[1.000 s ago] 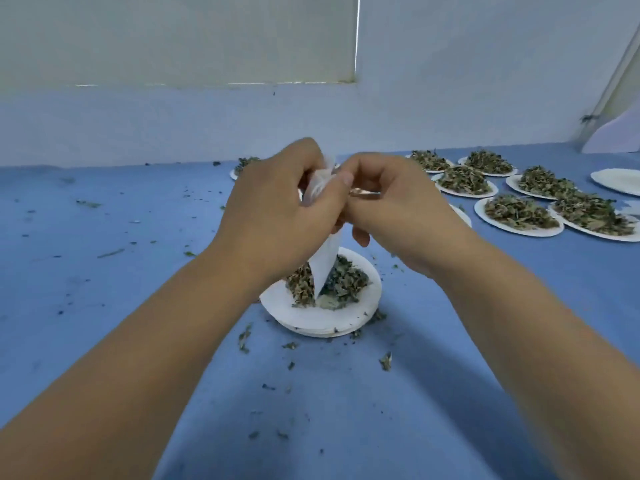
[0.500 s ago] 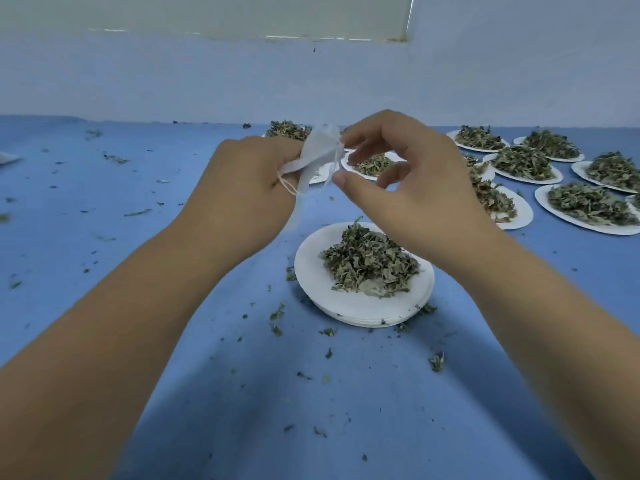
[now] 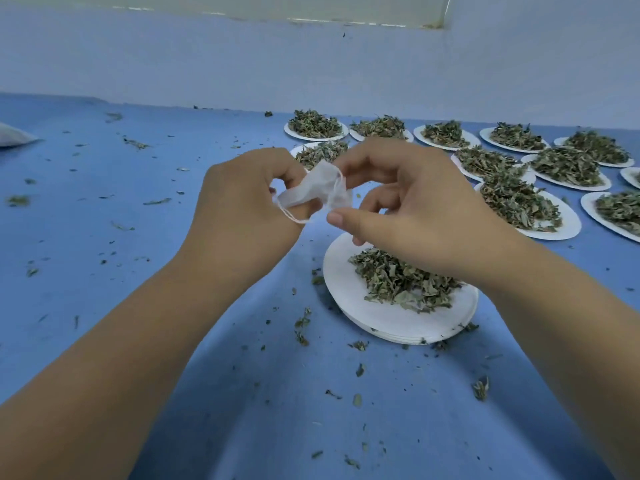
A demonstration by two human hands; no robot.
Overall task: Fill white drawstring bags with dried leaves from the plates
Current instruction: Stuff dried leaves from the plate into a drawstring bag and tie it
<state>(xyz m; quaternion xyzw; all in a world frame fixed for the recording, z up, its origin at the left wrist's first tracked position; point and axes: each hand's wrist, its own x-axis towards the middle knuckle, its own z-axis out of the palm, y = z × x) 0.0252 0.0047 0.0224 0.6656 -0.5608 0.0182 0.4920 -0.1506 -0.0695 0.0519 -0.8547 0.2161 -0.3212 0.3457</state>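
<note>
Holds a small white drawstring bag up in the air between both hands, above the blue surface and just left of the near plate. Pinches the left end with the left hand, thumb and fingers curled round the fabric. Meets the right end with the right hand, fingers bent and spread. Seems to nip the cloth between forefinger above and thumb below, though how firmly cannot be told. Looks, judging by this two-sided hold, like teasing the mouth open so that leaves can go in. Has the bag close by the plate, probably so that a short reach suffices and any spill lands near the pile.

Looks thin, soft and slightly see-through, crumpled and flat, with nothing visible inside. Trails a fine white drawstring in a loop below the left-hand end.

Carries a loose heap of dried leaves, grey-green and curled, on the near plate, mostly towards its right. Seems to sit on a stack of like plates, to go by the layered rim.

Shows many more heaped plates in rows at the far right, well apart from the hands and seemingly laid out as waiting portions. Shows leaf crumbs strewn over the surface. Shows something white at the far left edge, too cut off to identify.
</note>
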